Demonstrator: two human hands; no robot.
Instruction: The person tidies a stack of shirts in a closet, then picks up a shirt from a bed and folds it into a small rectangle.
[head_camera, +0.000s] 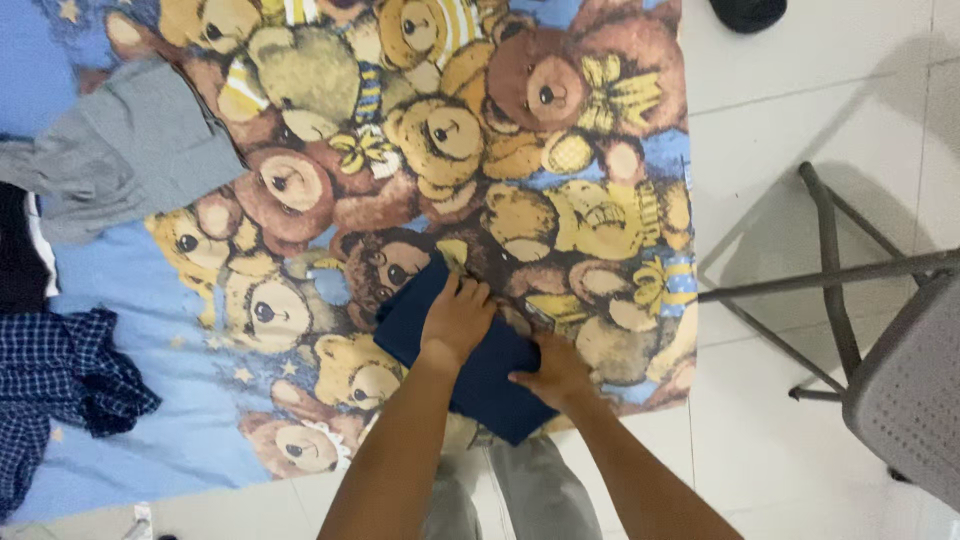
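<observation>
1. Surface: you are working over a teddy-bear print blanket (560, 200), blue ground with brown and yellow bears, spread flat on a white tiled floor (800, 100). Your grey trouser legs (520, 490) show at the blanket's near edge.
2. Room: one grey perforated chair (910, 390) with dark metal legs stands on the tiles to your right, well apart from the blanket. One dark object (748, 12) lies at the top edge, cut off by the frame; what it is cannot be told.
3. Thing in hand: one folded navy cloth (480, 370) lies on the blanket near its front edge, directly before you.
4. Left hand (458, 318): grip spread, palm flat, pressing the upper part of the navy cloth.
5. Right hand (552, 375): fingers together, resting flat on the cloth's right side; no pinch visible.
6. Other garments, counted: one grey garment (130, 150) at upper left, one dark blue checked garment (60, 375) at left, one black garment (15, 250) between them at the frame edge. Three in all, all well apart from your hands.
</observation>
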